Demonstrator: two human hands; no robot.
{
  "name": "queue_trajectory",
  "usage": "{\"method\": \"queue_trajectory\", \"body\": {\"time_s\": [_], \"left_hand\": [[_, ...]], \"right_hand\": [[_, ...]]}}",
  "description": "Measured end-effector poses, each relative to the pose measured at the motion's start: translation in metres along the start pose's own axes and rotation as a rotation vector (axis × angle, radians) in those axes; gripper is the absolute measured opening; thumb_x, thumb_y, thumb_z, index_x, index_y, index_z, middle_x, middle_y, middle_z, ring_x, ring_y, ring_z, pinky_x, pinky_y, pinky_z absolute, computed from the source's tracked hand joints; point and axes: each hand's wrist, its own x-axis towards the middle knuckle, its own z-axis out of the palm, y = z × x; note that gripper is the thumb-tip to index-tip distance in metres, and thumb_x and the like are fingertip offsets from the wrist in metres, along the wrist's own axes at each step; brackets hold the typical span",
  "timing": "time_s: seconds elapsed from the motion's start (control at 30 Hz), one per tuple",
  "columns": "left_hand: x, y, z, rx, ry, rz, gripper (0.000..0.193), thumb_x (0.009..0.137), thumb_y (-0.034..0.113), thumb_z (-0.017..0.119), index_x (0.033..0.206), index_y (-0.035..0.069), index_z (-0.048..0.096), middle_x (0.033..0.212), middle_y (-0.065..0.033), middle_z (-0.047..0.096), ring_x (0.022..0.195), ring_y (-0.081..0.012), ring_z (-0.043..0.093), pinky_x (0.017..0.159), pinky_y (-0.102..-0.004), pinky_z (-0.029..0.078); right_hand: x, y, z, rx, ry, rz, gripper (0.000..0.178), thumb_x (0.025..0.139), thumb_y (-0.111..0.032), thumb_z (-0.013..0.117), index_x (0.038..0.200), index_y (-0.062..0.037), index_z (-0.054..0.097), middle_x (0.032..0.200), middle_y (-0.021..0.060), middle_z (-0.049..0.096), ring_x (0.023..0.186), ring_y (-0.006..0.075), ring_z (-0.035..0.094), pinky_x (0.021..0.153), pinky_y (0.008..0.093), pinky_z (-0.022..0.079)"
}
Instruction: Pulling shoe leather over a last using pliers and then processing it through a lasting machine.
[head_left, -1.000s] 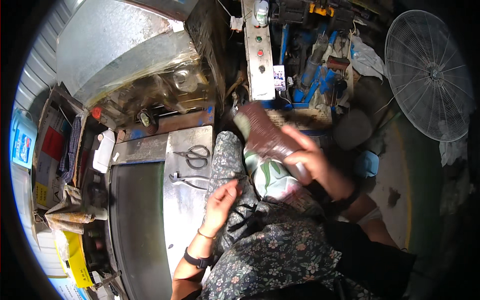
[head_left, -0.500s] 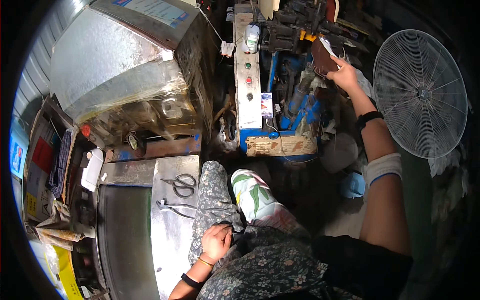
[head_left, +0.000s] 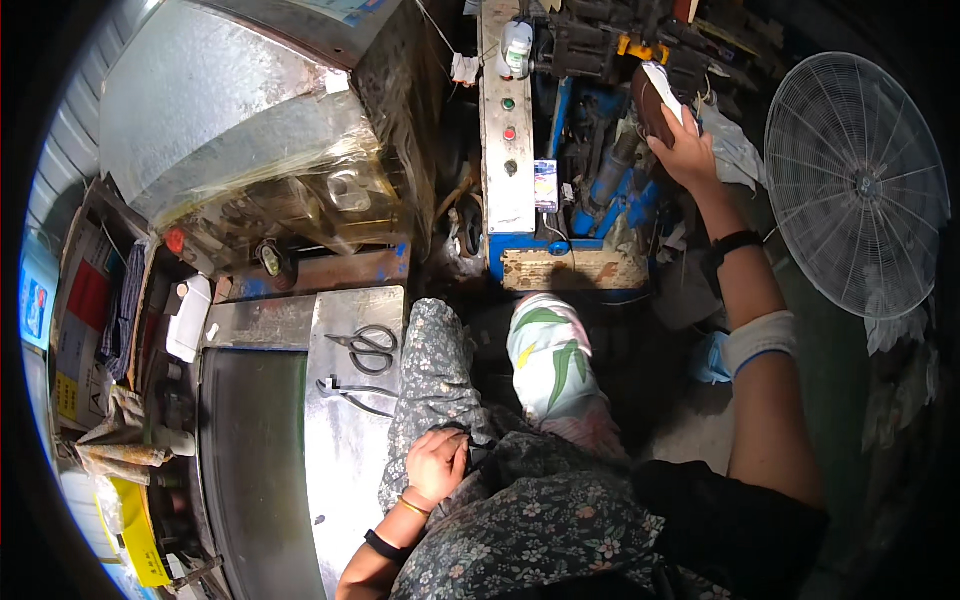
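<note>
Shoe (head_left: pixel 652 108) x1 in R hand (head_left: pixel 688 158); scissors (head_left: pixel 354 343) x1, pliers (head_left: pixel 336 386) x1.

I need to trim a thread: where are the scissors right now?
In the head view, the scissors lie left of centre on the silvery tabletop, just above the pincers.

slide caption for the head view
Right hand holding a brown shoe-like piece near machinery, left hand resting on the lap.

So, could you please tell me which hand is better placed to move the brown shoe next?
Probably the right hand: it holds the brown shoe out by the machine, while the left hand rests on the dark floral clothing, well away from the shoe.
</note>
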Motion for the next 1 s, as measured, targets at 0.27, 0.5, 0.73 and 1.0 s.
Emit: {"method": "queue_trajectory", "body": {"time_s": [0.27, 0.5, 0.73, 1.0], "left_hand": [[0.003, 0.002, 0.006, -0.002, -0.010, -0.043, 0.008, 0.081, 0.011, 0.069, 0.086, 0.005, 0.071, 0.093, -0.0078, 0.070, 0.082, -0.0274, 0.065, 0.073, -0.0364, 0.052], [0.016, 0.009, 0.005, 0.018, -0.004, 0.017, 0.006, 0.081, 0.010, 0.069, 0.084, 0.005, 0.071, 0.091, -0.0074, 0.070, 0.081, -0.0272, 0.065, 0.074, -0.0358, 0.052], [-0.015, -0.013, -0.017, -0.303, 0.103, -0.345, 0.011, 0.087, 0.005, 0.064, 0.092, -0.001, 0.070, 0.100, -0.0151, 0.071, 0.095, -0.0303, 0.067, 0.086, -0.0368, 0.052], [-0.263, -0.059, -0.180, 0.835, 0.211, -1.274, 0.053, 0.084, 0.020, 0.071, 0.127, -0.007, 0.054, 0.124, -0.0234, 0.061, 0.116, -0.0399, 0.057, 0.103, -0.0446, 0.043]], "right_hand": [[-0.005, -0.003, -0.002, -0.014, 0.019, 0.065, 0.064, 0.084, -0.043, 0.064, 0.144, -0.0318, 0.045, 0.152, 0.0121, 0.039, 0.118, 0.0525, 0.049, 0.102, 0.0500, 0.043], [0.029, 0.009, 0.021, -0.016, 0.039, 0.010, 0.067, 0.082, -0.042, 0.064, 0.146, -0.0320, 0.044, 0.152, 0.0131, 0.039, 0.117, 0.0512, 0.051, 0.104, 0.0479, 0.040], [0.094, 0.019, 0.051, -0.094, -0.086, 0.079, 0.070, 0.083, -0.045, 0.062, 0.148, -0.0407, 0.036, 0.158, 0.0049, 0.030, 0.126, 0.0521, 0.044, 0.107, 0.0515, 0.040], [0.117, 0.022, 0.045, -0.174, -0.098, 0.058, 0.070, 0.085, -0.046, 0.058, 0.150, -0.0358, 0.034, 0.158, 0.0085, 0.030, 0.131, 0.0456, 0.044, 0.110, 0.0495, 0.035]]}}
